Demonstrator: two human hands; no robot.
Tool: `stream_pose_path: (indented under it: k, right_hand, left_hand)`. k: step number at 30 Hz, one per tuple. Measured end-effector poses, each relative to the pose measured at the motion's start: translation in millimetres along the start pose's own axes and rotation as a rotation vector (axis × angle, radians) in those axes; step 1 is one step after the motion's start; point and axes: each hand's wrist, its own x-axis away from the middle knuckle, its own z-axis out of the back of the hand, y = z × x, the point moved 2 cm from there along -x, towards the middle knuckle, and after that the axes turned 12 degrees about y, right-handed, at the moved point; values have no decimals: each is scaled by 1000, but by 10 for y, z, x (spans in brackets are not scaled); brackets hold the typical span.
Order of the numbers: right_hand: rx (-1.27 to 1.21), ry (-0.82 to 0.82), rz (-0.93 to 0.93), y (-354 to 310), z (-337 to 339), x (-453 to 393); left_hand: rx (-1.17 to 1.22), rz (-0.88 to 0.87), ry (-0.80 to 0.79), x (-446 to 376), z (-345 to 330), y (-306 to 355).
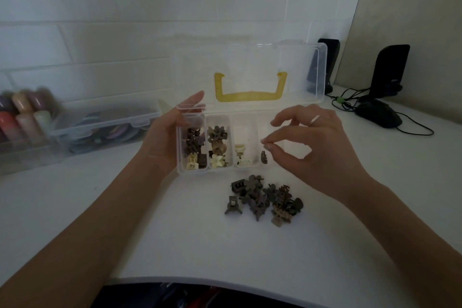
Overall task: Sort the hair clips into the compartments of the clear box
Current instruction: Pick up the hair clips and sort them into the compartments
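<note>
The clear box (200,172) stands on the white table with its lid (250,62) open and its yellow handle (247,95) showing through the lid. My left hand (165,137) grips the box's left end, thumb on the lid's corner. The leftmost compartment holds dark brown clips and a cream one, the second flower-shaped clips, the third cream clips. A single dark clip (264,157) lies in the rightmost compartment. My right hand (315,147) hovers just above it, thumb and forefinger close together with nothing between them. A pile of loose hair clips (265,199) lies in front of the box.
At the left stand another clear case (105,127) of coloured items and several pastel rolls (22,117). A black mouse (378,114) with its cable and two black speakers (390,70) sit at the back right. The table's front edge (225,280) curves close to me.
</note>
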Motion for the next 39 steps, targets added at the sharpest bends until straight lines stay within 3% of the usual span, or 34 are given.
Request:
stream_pose_path:
  k: [2,5,16,23,31,36,39]
  right_hand:
    - [-122,-183,-34,-81,58,-41]
    - [63,-455,-11,-142,31,7]
    - [9,-552,-45,-203,-82,92]
    - [-15,-523,-67,-203,-116,90]
    - [-304,-66,-209,-221,-117,-28]
    - [-8,-1,-11,-391,-338,-375]
    - [157,-99,25,-444,-543,-505]
  left_hand:
    - [9,3,19,-9,18,1]
    - [21,0,19,5,37,20]
    - [-51,-20,-4,23,56,50]
    - [-57,-28,0,22,51,44]
    - [-9,27,18,25,21,26]
    - [-20,22,5,68,-17,37]
    - [-7,17,-11,51,1,29]
